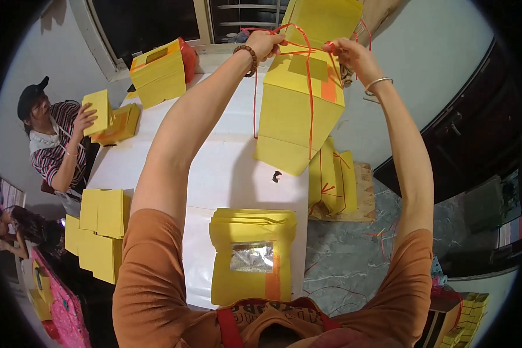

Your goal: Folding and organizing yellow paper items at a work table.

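the left hand is closed, its fingertips pinching a thin red plastic string above the far right end of the white-topped bench. the right hand, its fingers curled, grips another part of the string just across from it. both hands are raised over a tall, block-shaped bundle of yellow paper pieces, which stands on the bench near its right edge; an orange patch marks its upper face. the string crosses the top of this bundle and runs down its near face, while another length hangs along its left side. a brown beaded bracelet circles the left wrist and a pale metal bangle the right one.

close to the person's body, a flat stack of yellow paper sheets with a shiny silver panel and an orange stripe lies on the bench. to the right, below bench level, yellow bundles tied with red string rest on a wooden board over a grey marbled floor.

at the left, a co-worker in a striped top holds up a small yellow paper stack. a larger yellow block with red at one end sits at the far left corner.
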`<action>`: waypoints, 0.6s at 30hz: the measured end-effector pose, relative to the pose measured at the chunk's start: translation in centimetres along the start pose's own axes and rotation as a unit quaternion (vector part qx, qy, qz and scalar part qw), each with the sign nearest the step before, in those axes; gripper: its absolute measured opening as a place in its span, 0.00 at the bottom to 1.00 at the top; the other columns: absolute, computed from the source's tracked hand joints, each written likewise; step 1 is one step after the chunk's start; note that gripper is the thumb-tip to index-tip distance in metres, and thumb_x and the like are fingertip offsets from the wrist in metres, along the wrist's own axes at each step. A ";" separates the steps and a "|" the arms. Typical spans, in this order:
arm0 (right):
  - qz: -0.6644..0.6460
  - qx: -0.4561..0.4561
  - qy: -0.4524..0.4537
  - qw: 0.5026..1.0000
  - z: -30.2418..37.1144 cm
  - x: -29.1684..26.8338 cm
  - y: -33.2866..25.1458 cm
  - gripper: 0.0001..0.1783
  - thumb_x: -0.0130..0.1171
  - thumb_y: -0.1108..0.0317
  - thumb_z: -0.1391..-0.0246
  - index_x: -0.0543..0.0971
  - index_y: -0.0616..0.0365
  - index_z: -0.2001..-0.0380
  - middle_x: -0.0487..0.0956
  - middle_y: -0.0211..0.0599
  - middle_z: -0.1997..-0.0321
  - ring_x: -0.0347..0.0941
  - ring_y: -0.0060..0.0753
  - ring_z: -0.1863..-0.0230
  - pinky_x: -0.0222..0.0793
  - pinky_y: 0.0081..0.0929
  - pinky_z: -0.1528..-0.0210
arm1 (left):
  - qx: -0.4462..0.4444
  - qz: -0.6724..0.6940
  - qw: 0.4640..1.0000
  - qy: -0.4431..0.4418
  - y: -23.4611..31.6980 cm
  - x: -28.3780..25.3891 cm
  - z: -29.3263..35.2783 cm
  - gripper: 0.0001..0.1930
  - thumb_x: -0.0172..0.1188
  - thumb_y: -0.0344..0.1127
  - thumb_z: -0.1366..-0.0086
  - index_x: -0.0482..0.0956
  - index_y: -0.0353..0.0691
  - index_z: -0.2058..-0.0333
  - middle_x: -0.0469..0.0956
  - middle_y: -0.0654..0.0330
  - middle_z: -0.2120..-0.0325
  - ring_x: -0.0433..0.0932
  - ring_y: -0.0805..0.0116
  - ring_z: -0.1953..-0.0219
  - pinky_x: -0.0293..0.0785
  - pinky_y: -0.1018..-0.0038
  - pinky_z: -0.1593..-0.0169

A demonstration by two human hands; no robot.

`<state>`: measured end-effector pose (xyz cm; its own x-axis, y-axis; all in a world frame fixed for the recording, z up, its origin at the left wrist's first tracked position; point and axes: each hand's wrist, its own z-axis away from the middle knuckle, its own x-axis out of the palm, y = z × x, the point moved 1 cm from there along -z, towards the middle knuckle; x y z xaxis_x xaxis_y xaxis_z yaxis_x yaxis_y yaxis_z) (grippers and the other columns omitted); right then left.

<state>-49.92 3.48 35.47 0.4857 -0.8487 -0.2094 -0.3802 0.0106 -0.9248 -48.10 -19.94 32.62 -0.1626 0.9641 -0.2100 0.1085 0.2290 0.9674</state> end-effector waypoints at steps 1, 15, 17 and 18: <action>0.000 0.000 0.000 1.000 -0.1 -0.5 0.0 0.14 0.45 0.58 0.43 0.74 0.55 0.72 0.74 0.25 0.69 0.66 0.17 0.68 0.61 0.20 0.56 | -0.016 -0.011 1.000 0.017 -0.1 -0.3 -0.1 0.13 0.52 0.42 0.38 0.78 0.39 0.69 0.69 0.69 0.88 0.58 0.83 0.89 0.47 0.83 0.87; 0.121 0.039 -0.130 0.983 -0.3 -1.6 1.9 0.19 0.54 0.53 0.50 0.70 0.52 0.60 0.72 0.30 0.53 0.67 0.18 0.65 0.61 0.20 0.61 | -0.010 0.178 0.980 0.084 1.2 -2.6 -0.8 0.11 0.47 0.45 0.35 0.73 0.47 0.69 0.69 0.69 0.87 0.59 0.82 0.89 0.48 0.82 0.86; 0.229 0.020 -0.151 0.961 -0.2 -1.5 2.1 0.15 0.54 0.56 0.49 0.72 0.53 0.63 0.74 0.31 0.56 0.67 0.18 0.70 0.63 0.18 0.66 | 0.002 0.209 0.975 0.078 1.5 -3.0 -1.0 0.13 0.45 0.46 0.34 0.73 0.46 0.68 0.70 0.68 0.87 0.60 0.82 0.88 0.49 0.82 0.85; 0.254 0.015 -0.191 0.948 -0.4 -1.0 2.1 0.11 0.52 0.61 0.48 0.72 0.55 0.64 0.74 0.29 0.63 0.67 0.16 0.72 0.63 0.18 0.69 | 0.002 0.209 0.975 0.079 1.7 -3.2 -1.0 0.13 0.45 0.46 0.34 0.73 0.46 0.68 0.70 0.68 0.87 0.60 0.82 0.88 0.49 0.82 0.85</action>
<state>-51.54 4.12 33.84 0.4971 -0.4771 -0.7248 -0.6213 0.3874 -0.6811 -48.36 -22.73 35.11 -0.2530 0.9406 0.2265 0.2010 -0.1779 0.9633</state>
